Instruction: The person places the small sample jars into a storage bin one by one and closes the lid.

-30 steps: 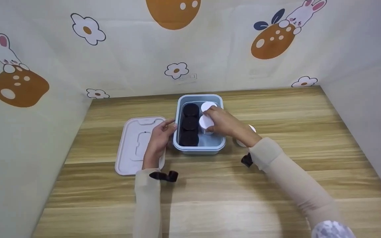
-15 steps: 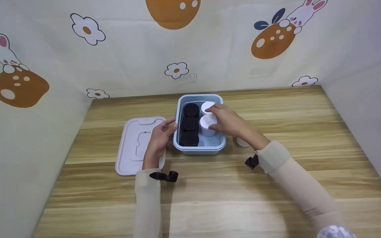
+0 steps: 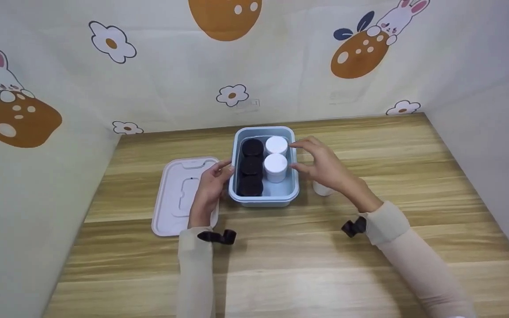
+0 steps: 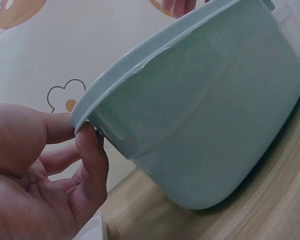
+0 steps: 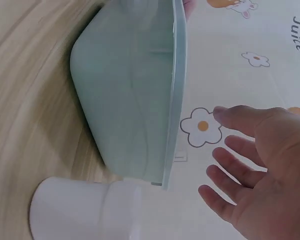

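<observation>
A light blue plastic bin (image 3: 264, 199) stands on the wooden table. Along its left side stand several black-topped jars (image 3: 251, 166) in a column. Two white jars, a rear one (image 3: 276, 145) and a front one (image 3: 275, 164), stand upright in its right side. My left hand (image 3: 210, 187) pinches the bin's left rim between thumb and fingers, as the left wrist view shows up close. My right hand (image 3: 327, 165) hovers just outside the right rim, fingers spread and holding nothing. Another white jar (image 5: 85, 210) stands on the table right of the bin, partly hidden by that hand in the head view.
A white lid (image 3: 177, 207) lies flat on the table left of the bin, partly under my left forearm. A patterned sheet (image 3: 170, 79) hangs behind the table (image 3: 281, 274) and at both sides.
My right hand has let go of the front white jar and moved right, out over the rim; the jar stays in the bin. My left hand keeps its hold on the rim.
</observation>
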`<state>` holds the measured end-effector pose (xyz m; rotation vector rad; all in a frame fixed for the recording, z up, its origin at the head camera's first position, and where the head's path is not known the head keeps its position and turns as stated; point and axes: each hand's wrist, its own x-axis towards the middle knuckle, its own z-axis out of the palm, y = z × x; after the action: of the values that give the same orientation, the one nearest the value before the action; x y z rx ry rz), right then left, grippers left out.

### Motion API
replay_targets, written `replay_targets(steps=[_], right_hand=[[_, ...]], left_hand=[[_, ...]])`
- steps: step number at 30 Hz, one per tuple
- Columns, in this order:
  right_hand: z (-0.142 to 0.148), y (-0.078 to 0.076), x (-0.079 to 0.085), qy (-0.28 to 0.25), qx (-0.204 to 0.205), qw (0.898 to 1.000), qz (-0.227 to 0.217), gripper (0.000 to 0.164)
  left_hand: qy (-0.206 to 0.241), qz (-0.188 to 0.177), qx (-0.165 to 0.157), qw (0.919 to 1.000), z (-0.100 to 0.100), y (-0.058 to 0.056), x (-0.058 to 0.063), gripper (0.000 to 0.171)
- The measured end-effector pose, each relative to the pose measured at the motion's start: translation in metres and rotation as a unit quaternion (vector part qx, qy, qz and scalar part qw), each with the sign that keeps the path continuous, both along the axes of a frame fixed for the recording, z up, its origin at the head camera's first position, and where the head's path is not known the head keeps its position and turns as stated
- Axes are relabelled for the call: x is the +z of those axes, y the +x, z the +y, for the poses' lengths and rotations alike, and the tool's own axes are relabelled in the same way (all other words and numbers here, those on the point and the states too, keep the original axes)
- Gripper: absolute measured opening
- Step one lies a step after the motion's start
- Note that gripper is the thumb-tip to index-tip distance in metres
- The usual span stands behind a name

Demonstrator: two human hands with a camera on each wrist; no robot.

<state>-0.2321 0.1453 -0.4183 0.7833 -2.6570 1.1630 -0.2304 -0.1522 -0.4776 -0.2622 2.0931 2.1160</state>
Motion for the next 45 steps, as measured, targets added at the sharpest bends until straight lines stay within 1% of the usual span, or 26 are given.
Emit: replay_targets(steps=[6, 9, 15, 20, 23, 27, 30, 33, 40, 45], right_hand=[[0.012, 0.008, -0.007, -0.036, -0.029, 0.999, 0.023, 0.049], [0.019, 0.011, -0.013, -0.047, -0.043, 0.998, 0.02, 0.051], [0.035, 0.015, -0.024, -0.072, -0.062, 0.995, -0.023, 0.056], [0.047, 0.016, -0.035, -0.087, -0.063, 0.992, -0.06, 0.062], [0.052, 0.017, -0.041, -0.092, -0.061, 0.991, -0.08, 0.064], [0.058, 0.018, -0.049, -0.089, -0.061, 0.989, -0.104, 0.065], [0.062, 0.019, -0.054, -0.086, -0.062, 0.987, -0.124, 0.067], [0.065, 0.021, -0.059, -0.082, -0.062, 0.985, -0.14, 0.07], [0.069, 0.021, -0.067, -0.055, -0.065, 0.986, -0.141, 0.076], [0.07, 0.021, -0.07, -0.051, -0.072, 0.985, -0.145, 0.076]], left_hand=[[0.0, 0.018, 0.01, 0.9998, 0.001, 0.001, 0.001, 0.04], [0.0, 0.021, 0.01, 0.9997, 0.001, 0.002, 0.001, 0.039], [-0.007, 0.021, 0.009, 0.9997, 0.0, 0.002, 0.001, 0.039], [-0.013, 0.018, 0.013, 0.9997, 0.0, 0.002, 0.0, 0.04], [-0.007, 0.018, 0.012, 0.9997, 0.0, 0.002, 0.0, 0.041], [0.002, 0.009, 0.013, 0.9999, 0.001, 0.004, -0.001, 0.041], [0.005, 0.011, 0.012, 0.9998, 0.001, 0.004, -0.001, 0.04], [0.0, 0.021, 0.013, 0.9997, 0.002, 0.004, -0.001, 0.04], [-0.007, 0.021, 0.015, 0.9997, 0.002, 0.002, 0.0, 0.04], [-0.014, 0.022, 0.012, 0.9996, 0.003, 0.002, 0.001, 0.04]])
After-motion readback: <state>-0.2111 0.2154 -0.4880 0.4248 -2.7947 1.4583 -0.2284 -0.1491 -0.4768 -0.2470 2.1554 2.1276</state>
